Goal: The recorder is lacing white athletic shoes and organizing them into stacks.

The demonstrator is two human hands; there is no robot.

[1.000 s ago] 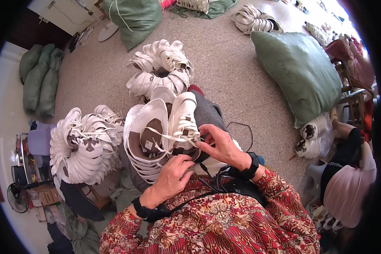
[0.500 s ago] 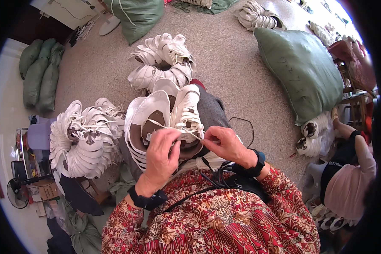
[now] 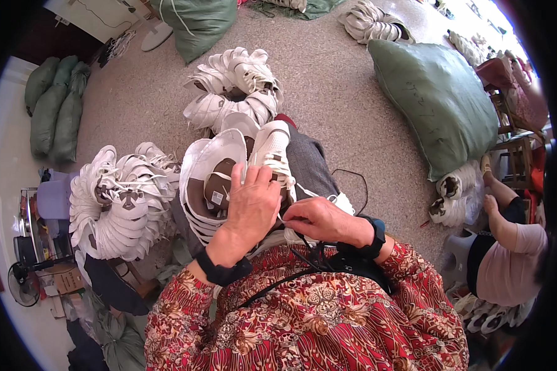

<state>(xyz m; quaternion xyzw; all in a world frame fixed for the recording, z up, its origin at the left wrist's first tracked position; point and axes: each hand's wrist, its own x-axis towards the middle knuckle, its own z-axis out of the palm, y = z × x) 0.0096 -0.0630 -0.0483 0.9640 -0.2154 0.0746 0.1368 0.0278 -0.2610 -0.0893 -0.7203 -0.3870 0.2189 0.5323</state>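
Across my lap lies a row of nested white and brown shoe uppers (image 3: pixel 194 170). The nearest to the right is a white mesh upper (image 3: pixel 272 139) with a pale shoelace (image 3: pixel 298 188) threaded through it. My left hand (image 3: pixel 252 196) rests over this upper's opening and lacing, fingers stretched out and pointing away from me. What lies under its palm is hidden. Just to the right, my right hand (image 3: pixel 320 219) has thumb and forefinger pinched together on the lace, close to the upper's near end. Its other fingers are curled.
Rings of nested uppers sit at the left (image 3: pixel 120 207) and ahead (image 3: pixel 235 93). A large green sack (image 3: pixel 436 102) stands on the floor at right, with more green sacks (image 3: pixel 56 114) far left. Another person (image 3: pixel 507 247) sits at right. A black cable (image 3: pixel 362 191) trails beside my leg.
My left hand has moved from holding the lace up to lying flat over the upper. My right hand has come slightly down and nearer to me, still pinching.
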